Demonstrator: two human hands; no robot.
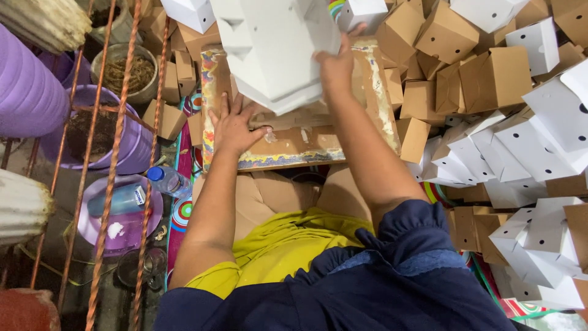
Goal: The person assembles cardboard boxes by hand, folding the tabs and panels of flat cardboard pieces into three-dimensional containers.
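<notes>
A: Head view. Right hand (335, 64) raised over the board (294, 153), fingers clamped on the edge of a stack of flat white cartons (275, 46), thumb side toward the body. Stack held up off the board, tilted, at the top middle of the frame.

B: And the left hand (236, 129)?

A: Flat on the board, fingers spread, palm down, gripping nothing. Pressed on a brown flat sheet (288, 119) lying just under the raised stack.

B: Board itself?

A: Worn, painted rim in many colours, resting across the knees. Yellow cloth (275, 242) and dark blue sleeves (416, 245) below it.

B: To the right?

A: Heaps of folded boxes: brown ones (490, 76) at the top, white ones (551, 129) with small round holes further down, piled right up to the board's edge.

B: To the left?

A: More small brown boxes (165, 116), then a rusty metal grille (113, 153). Behind it purple pots (116, 138) with soil, a purple dish (92, 227), and a plastic bottle (168, 181) with a blue cap lying beside the dish. Striped mat (184, 208) under the bottle's end.
</notes>
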